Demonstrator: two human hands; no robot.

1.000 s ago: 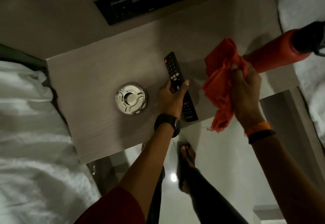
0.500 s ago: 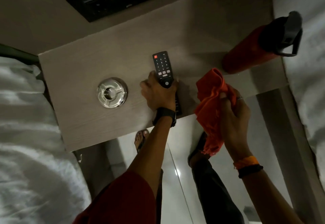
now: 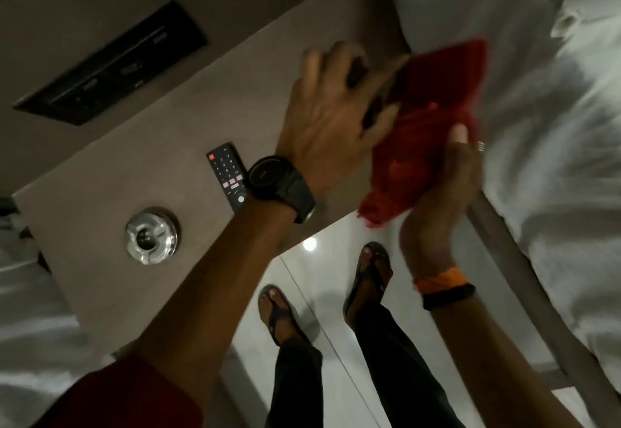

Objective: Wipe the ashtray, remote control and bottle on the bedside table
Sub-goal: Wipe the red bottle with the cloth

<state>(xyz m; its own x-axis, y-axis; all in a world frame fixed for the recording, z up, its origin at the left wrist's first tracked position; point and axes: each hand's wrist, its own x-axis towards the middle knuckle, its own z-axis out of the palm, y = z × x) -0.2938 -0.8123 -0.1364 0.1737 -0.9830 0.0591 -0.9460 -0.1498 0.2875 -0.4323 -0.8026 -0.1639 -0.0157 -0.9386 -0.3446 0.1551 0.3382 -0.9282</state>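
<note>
The silver round ashtray [image 3: 152,235] sits on the left part of the wooden bedside table [image 3: 134,165]. Beside it to the right, the black remote control [image 3: 225,172] lies free on the table, partly under my watch wrist. My left hand [image 3: 329,115] is at the table's right end, fingers curled over the dark cap of the bottle [image 3: 357,73]; the hand and the cloth hide the rest of the bottle. My right hand [image 3: 443,192] grips a red cloth [image 3: 420,131] and presses it against the bottle from the right. This area is blurred.
A black switch panel [image 3: 111,68] is set in the wall behind the table. White bedding lies on the right [image 3: 554,158] and on the left [image 3: 30,326]. My sandalled feet [image 3: 279,316] stand on a glossy floor below the table's front edge.
My left hand has let go of the remote and moved right to the bottle. My right hand has brought the cloth up onto the bottle. The view has swung right.
</note>
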